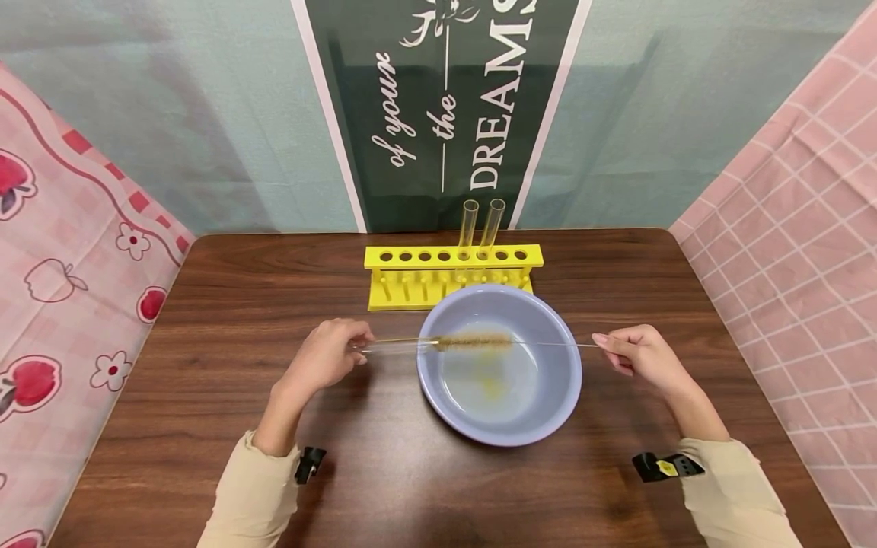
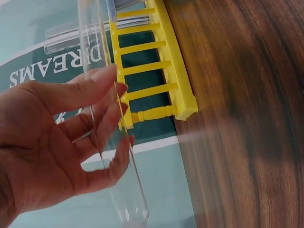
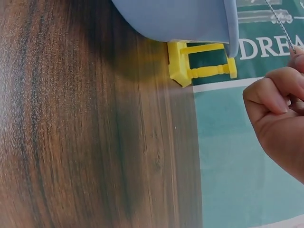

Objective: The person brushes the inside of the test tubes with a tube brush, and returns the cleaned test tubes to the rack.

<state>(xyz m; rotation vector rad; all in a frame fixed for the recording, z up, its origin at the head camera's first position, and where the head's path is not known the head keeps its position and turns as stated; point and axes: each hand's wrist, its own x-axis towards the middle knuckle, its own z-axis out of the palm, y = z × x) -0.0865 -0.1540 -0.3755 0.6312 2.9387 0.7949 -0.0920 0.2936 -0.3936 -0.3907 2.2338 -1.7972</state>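
In the head view my left hand (image 1: pixel 327 354) holds a clear glass test tube (image 1: pixel 397 348) lying sideways, its mouth over the left rim of a lavender basin (image 1: pixel 574 380). The left wrist view shows my thumb and fingers around this tube (image 2: pixel 132 206), its rounded end below the hand. A test tube brush (image 1: pixel 477 342) with tan bristles lies level above the basin, the bristles' left end at the tube's mouth. My right hand (image 1: pixel 640 354) pinches the brush's thin wire handle, whose twisted wire (image 3: pixel 284 29) shows in the right wrist view. The basin holds cloudy, yellow-tinged liquid.
Behind the basin stands a yellow test tube rack (image 1: pixel 414 256), partly hidden by it. Two upright glass tubes, one (image 1: pixel 469 224) beside the other (image 1: pixel 492 224), stand in its holes. Dark wood tabletop (image 1: pixel 425 495) extends around, with a printed cloth (image 1: pixel 274 114) behind.
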